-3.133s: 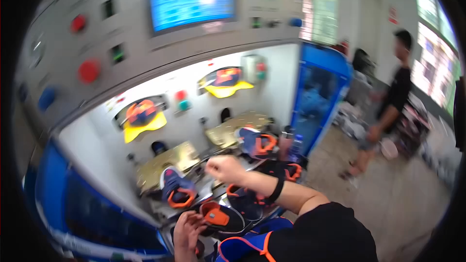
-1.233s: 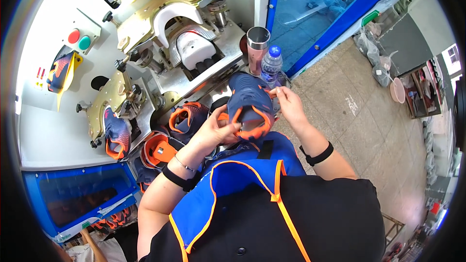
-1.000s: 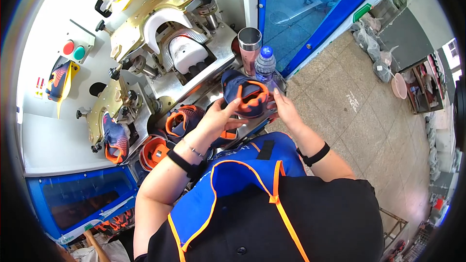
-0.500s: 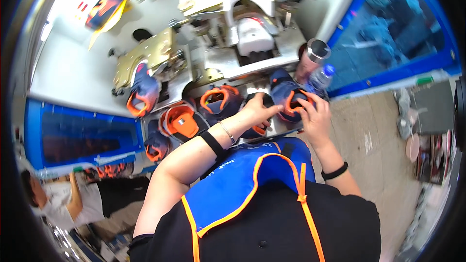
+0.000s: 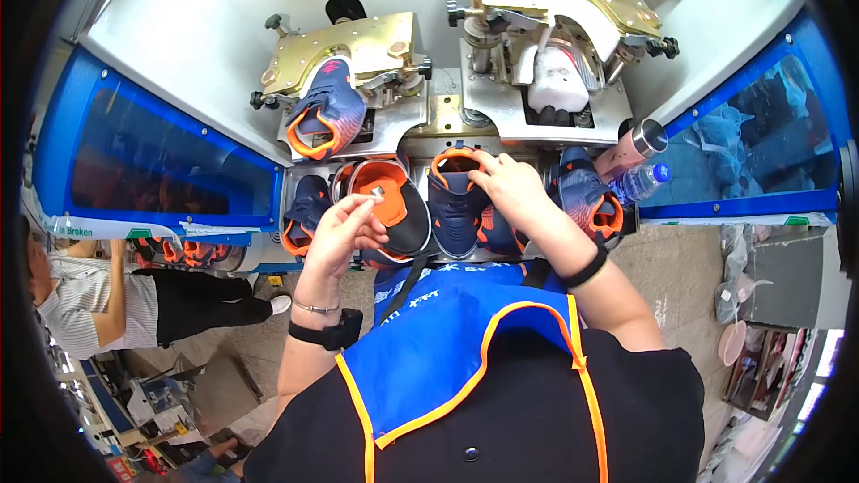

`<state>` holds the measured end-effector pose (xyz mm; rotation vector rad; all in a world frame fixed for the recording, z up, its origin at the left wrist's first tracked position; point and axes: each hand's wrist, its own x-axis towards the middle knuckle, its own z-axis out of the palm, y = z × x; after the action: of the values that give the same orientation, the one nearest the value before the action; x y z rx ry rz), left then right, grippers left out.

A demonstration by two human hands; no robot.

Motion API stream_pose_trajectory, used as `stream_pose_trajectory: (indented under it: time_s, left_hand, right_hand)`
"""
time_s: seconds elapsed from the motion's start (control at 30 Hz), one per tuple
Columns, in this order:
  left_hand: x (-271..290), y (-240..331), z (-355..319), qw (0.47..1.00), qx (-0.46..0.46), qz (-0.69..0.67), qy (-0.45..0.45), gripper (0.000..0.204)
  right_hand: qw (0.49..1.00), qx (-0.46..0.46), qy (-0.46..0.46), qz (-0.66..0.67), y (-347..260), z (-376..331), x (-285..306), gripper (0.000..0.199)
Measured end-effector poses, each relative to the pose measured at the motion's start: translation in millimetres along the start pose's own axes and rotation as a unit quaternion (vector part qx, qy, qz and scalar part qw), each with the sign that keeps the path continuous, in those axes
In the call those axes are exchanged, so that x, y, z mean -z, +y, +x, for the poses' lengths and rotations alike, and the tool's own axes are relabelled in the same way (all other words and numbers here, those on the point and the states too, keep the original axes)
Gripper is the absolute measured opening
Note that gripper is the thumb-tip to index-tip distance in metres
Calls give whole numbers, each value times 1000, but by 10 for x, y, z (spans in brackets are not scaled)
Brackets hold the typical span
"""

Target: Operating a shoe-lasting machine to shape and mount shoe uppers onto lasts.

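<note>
A dark blue sneaker (image 5: 455, 215) with an orange-lined collar stands in the middle of the row in front of me. My right hand (image 5: 514, 186) grips its collar, with thumb and fingertips at the opening. To its left is a round, dark-bottomed container (image 5: 413, 231) holding a flat orange piece (image 5: 390, 207). Over that container, my left hand (image 5: 344, 228) pinches thumb and forefinger together beside a small silvery piece (image 5: 377, 191); whether it is held, I cannot tell. Another sneaker (image 5: 594, 192) sits right of my right hand, and one (image 5: 309, 213) lies left of the container.
Behind the row stand two brass-topped machine fixtures, a left one (image 5: 344, 49) with a sneaker (image 5: 329, 107) resting on it and a right one (image 5: 559, 0) with a white form (image 5: 557, 80). A pink tumbler (image 5: 626, 150) and water bottle (image 5: 641, 182) stand at right. Blue-framed panels flank both sides.
The view has turned. My right hand has gone from the rightmost sneaker to the middle one. My left hand has moved left, from between the sneakers to the orange piece.
</note>
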<state>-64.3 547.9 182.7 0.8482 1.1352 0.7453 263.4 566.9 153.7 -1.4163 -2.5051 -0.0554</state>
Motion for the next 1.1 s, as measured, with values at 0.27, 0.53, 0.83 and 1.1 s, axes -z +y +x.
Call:
stream_pose_trajectory:
  time_s: [0.27,0.53,0.83,1.1]
  left_hand:
    - [50,77,-332,952,1,160,-260,22]
    - [-642,409,-60,911,-365,-158,-112,61]
    - [-392,655,-54,934,-203,-290,-44,40]
    - [-495,378,301,949,-169,-143,-224,77]
  right_hand:
    - [996,43,70,41,-121,271,877,18]
    - [946,-25,220,238,-732,404,1261,29]
    - [892,-49,448,10,1004,1389,2357,15]
    - [950,-188,249,18,2075,1667,2453,31]
